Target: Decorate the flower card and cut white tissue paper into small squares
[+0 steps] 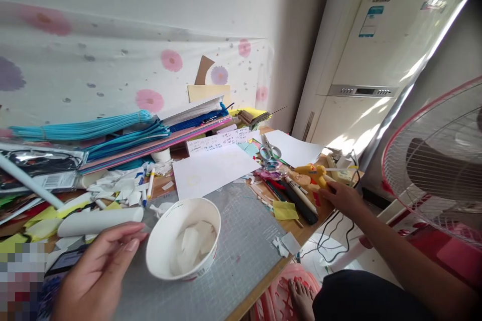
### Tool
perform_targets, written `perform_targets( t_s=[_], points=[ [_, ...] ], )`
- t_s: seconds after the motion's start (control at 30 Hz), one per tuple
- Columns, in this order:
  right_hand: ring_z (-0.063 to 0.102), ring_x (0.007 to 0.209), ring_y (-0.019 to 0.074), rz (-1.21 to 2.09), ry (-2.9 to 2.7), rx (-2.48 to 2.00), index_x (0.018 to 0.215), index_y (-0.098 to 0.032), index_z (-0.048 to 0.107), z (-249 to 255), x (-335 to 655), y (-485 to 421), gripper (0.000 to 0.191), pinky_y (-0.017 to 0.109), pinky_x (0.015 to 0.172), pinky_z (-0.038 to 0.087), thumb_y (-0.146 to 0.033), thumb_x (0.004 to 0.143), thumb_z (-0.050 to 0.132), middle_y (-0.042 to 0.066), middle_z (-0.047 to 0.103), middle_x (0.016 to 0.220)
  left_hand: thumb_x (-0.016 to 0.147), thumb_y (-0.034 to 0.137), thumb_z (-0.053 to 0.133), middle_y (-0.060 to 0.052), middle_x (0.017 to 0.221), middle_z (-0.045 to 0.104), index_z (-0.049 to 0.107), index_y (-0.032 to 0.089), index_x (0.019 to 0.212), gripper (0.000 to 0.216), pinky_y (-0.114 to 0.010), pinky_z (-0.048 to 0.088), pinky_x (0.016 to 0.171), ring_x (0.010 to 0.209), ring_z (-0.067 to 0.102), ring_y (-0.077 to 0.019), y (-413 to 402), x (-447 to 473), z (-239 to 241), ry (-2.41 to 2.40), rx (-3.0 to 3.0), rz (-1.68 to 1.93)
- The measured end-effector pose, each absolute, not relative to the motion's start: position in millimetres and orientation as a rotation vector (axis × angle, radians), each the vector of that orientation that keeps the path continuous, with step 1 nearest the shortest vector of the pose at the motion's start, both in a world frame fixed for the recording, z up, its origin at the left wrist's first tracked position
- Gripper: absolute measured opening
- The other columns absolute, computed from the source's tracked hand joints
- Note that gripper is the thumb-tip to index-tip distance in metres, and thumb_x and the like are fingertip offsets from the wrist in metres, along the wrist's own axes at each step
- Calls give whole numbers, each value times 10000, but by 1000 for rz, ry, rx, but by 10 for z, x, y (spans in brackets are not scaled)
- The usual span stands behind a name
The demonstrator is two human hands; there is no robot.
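Observation:
On the grey cutting mat (241, 266) stands a white paper cup (160, 248) with pale pieces of paper inside. My left hand (100, 268) is just left of the cup, its fingers loosely bent and the thumb a little apart; nothing shows in it. At the table's right side my right hand (344, 198) grips the handle of a yellow hot glue gun (309, 169), whose nozzle end points left. Scissors (269, 151) lie just beyond it. A black-handled tool (299, 200) and a yellow paper square (285, 210) are close by.
White paper sheets (214, 170) lie behind the cup. Paper scraps (120, 185), a white roll (100, 221) and blue pipe cleaners (83, 127) crowd the left side. A fan (437, 160) and dark cables (331, 246) are at the right, below a tall air conditioner (361, 60).

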State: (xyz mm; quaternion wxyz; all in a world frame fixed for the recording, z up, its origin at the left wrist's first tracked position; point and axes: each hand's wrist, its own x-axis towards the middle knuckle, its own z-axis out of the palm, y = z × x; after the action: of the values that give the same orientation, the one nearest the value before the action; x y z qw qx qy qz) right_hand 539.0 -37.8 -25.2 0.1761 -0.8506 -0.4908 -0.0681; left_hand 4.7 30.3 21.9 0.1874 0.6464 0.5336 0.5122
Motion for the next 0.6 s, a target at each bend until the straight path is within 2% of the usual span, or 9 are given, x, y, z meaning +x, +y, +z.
perform_targets(
  t_s=[0.13, 0.27, 0.4, 0.5, 0.6],
  points=[
    [659, 799, 294, -209, -1366, -2377, 976, -152, 699, -220, 5341, -463, 416, 379, 702, 486, -490, 786, 549, 138, 716, 909, 841, 500, 600, 10, 950, 699, 615, 247, 1029, 316, -262, 538, 842, 943, 658, -198, 257, -7, 214, 1395, 1611, 1329],
    [624, 964, 297, -291, -1378, -2280, 1028, -132, 664, -119, 5106, -571, 463, 406, 860, 462, -478, 882, 393, 173, 673, 1048, 830, 510, 604, -1, 951, 693, 620, 229, 1023, 341, -266, 538, 831, 927, 653, -203, 255, -22, 210, 1397, 1579, 1354],
    [598, 1104, 274, -104, -1631, -2182, 1132, -174, 656, -107, 4784, -370, 457, 379, 955, 448, -478, 894, 411, 125, 653, 1206, 822, 518, 608, -8, 980, 685, 617, 243, 1036, 348, -303, 538, 838, 933, 645, -215, 298, -31, 151, 1403, 1583, 1343],
    [530, 1232, 275, 31, -1732, -2167, 1285, -106, 574, -182, 4598, -177, 556, 379, 1034, 407, -468, 903, 394, 159, 572, 1341, 791, 539, 632, -10, 1013, 685, 627, 270, 1041, 367, -306, 537, 822, 929, 644, -224, 341, -71, 65, 1380, 1581, 1360],
    [438, 1324, 287, 92, -1775, -2173, 1370, -72, 490, -230, 4429, -106, 616, 406, 1079, 362, -468, 910, 384, 177, 472, 1436, 791, 519, 645, 4, 1034, 684, 636, 313, 1044, 326, -346, 514, 868, 967, 635, -239, 363, -109, -2, 1378, 1554, 1370]
  ],
)
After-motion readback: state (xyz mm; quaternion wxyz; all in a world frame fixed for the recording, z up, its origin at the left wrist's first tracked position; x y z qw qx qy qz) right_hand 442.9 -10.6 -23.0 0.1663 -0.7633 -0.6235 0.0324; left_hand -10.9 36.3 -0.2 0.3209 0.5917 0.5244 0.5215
